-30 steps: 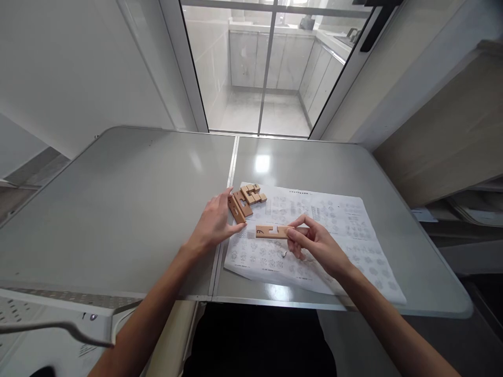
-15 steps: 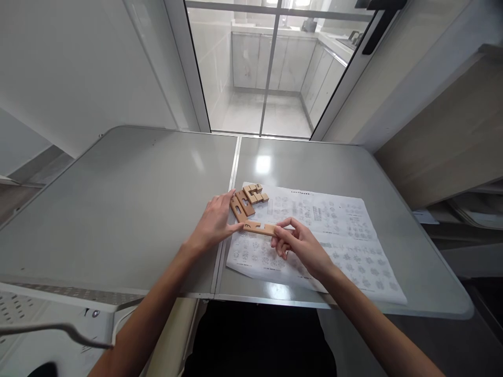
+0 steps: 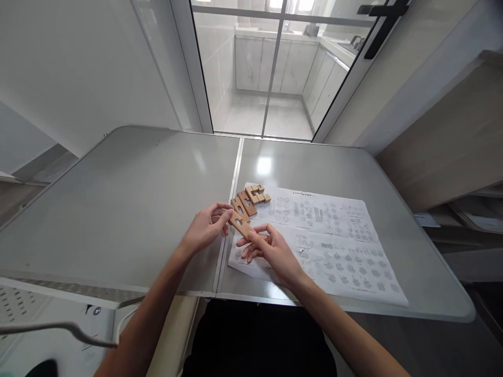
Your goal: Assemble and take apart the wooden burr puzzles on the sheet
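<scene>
Between my two hands is a light wooden piece [image 3: 240,224] with a notch cut in it, slanting down to the right. My left hand [image 3: 208,225] pinches its upper left end. The lower right end is pinched by my right hand [image 3: 271,251], whose other fingers are spread. Just beyond it, two darker slotted wooden pieces [image 3: 247,203] lie side by side. Next to them sits a group of pale notched wooden pieces [image 3: 258,194]. These rest at the left edge of a large printed paper sheet [image 3: 346,241] covered in small diagrams.
A grey folding table [image 3: 157,178] with a centre seam lies under everything. Behind it stands a glass door [image 3: 271,68] with a black handle. Shelves [image 3: 463,209] are at the right, and a white perforated object [image 3: 51,314] is at the lower left.
The held piece has moved left and turned from nearly level to slanting, close beside the darker pieces. My right hand has moved left with it, and my left hand has drawn back off the darker pieces.
</scene>
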A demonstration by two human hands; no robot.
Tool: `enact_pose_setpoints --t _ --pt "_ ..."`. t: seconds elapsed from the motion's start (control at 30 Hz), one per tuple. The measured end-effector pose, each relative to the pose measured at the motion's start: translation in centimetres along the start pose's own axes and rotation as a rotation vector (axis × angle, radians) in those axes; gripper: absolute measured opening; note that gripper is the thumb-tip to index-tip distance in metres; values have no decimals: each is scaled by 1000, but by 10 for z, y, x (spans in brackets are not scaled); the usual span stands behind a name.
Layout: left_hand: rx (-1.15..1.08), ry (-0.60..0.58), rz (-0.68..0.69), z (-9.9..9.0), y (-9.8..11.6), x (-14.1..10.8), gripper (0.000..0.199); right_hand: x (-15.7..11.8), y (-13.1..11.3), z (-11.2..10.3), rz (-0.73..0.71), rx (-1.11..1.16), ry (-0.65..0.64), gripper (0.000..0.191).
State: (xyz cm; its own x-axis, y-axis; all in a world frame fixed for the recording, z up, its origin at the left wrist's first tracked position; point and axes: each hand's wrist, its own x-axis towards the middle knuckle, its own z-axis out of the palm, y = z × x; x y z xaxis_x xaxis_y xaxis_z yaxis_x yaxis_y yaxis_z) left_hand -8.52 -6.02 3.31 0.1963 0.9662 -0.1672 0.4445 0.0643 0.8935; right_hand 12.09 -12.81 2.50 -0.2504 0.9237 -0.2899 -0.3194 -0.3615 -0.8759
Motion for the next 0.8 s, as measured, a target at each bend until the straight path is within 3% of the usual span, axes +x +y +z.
enact_pose_setpoints --t 0.2,0.5,0.8 --pt "149 137 30 -7 -10 14 42 -24 -9 -16 -101 -102 95 46" --pt "391 167 13 1 -8 32 32 -66 -18 -75 -131 -311 262 38" --pt "781 162 -27 13 -3 31 30 -89 -15 -111 -119 -421 462 41"
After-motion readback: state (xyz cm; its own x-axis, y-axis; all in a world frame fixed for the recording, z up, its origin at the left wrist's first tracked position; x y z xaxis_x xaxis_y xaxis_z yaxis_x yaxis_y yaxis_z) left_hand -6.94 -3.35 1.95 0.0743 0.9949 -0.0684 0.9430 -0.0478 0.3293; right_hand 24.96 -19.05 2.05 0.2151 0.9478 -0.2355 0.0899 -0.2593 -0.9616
